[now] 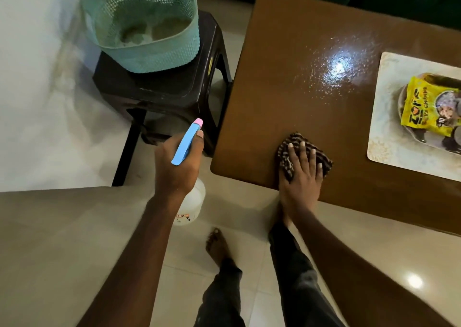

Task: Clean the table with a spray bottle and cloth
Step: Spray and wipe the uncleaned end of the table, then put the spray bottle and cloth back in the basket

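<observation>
L hand has its grip clamped on the spray bottle. Fingers are curled round the neck, and the thumb lies along the blue trigger head w/ the pink nozzle tip pointing away from me. The white bottle body hangs below the fist. The bottle is off the counter, held out past its left edge over the tiled floor.

R hand is flat, its grip apart and fingers straight and spread, pressing down on the brown striped cloth. The cloth lies bunched on the counter by the near edge, close to the near-left corner. The wrist crosses that near edge.

A wet patch of spray droplets glints toward the middle of the counter, well apart from the cloth, w/ a lamp glare in it.

At the right edge sits a pale placemat, partly cut off by the frame. On it is a yellow snack packet resting in what looks like a glass bowl; I can't be sure.

Left of the counter is a dark plastic stool w/ a teal perforated basket on top. Approx below me are bare feet and dark trousers.
</observation>
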